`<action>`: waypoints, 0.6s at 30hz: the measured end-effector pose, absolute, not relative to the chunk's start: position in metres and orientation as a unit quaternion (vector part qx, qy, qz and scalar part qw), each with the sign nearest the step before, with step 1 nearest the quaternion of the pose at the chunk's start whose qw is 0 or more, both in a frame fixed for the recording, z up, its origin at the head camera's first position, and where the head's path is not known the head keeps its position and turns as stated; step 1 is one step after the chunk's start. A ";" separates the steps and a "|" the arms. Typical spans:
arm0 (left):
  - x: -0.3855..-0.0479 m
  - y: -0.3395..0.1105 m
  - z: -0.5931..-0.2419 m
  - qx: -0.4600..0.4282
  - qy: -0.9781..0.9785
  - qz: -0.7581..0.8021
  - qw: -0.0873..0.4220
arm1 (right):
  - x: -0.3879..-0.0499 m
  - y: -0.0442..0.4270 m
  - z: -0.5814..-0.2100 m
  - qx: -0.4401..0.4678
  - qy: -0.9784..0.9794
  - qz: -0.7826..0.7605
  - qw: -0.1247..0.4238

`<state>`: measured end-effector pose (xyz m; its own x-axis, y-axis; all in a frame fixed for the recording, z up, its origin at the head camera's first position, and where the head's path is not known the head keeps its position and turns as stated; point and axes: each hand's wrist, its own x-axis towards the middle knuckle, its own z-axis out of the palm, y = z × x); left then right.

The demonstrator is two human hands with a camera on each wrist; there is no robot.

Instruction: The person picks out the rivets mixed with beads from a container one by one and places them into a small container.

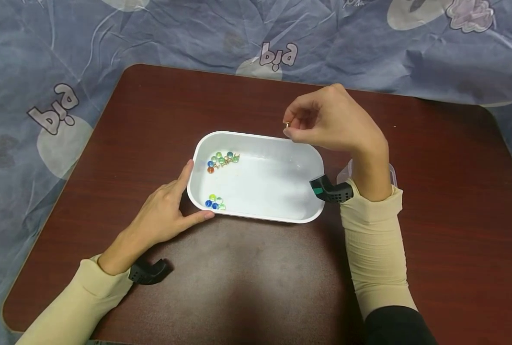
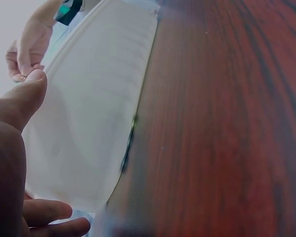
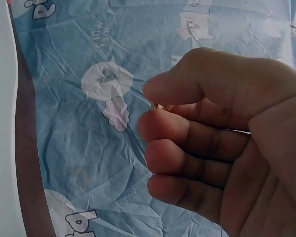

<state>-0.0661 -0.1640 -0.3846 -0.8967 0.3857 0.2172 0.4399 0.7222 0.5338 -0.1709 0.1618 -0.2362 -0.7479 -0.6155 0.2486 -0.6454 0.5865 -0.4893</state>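
A white tray lies on the table, with marbles in its lower left corner and a mix of marbles and small gold pieces in its upper left. My left hand rests at the tray's left end, thumb and fingers spread along the rim. Over the tray's upper right edge, my right hand pinches a small gold piece between thumb and finger. The right wrist view shows that gold piece mostly hidden by the fingertips.
A clear plastic container stands right of the tray, partly hidden behind my right wrist. The brown table reaches back to a blue-grey patterned cloth.
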 end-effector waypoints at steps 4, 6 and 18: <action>-0.066 -0.164 -0.385 -0.222 -0.927 -0.298 0.044 | -0.170 0.169 -0.235 0.343 -0.896 0.280 0.030; -0.066 -0.164 -0.385 -0.221 -0.929 -0.295 0.043 | -0.169 0.173 -0.235 0.336 -0.899 0.279 0.033; -0.066 -0.163 -0.384 -0.217 -0.931 -0.290 0.038 | -0.164 0.191 -0.231 0.291 -0.916 0.271 0.045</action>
<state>-0.0662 -0.1635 -0.3839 -0.9027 0.3826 0.1969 0.4268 0.7378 0.5230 -0.1642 0.1907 -0.2311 -0.8267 -0.5091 0.2395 -0.5575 0.6837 -0.4710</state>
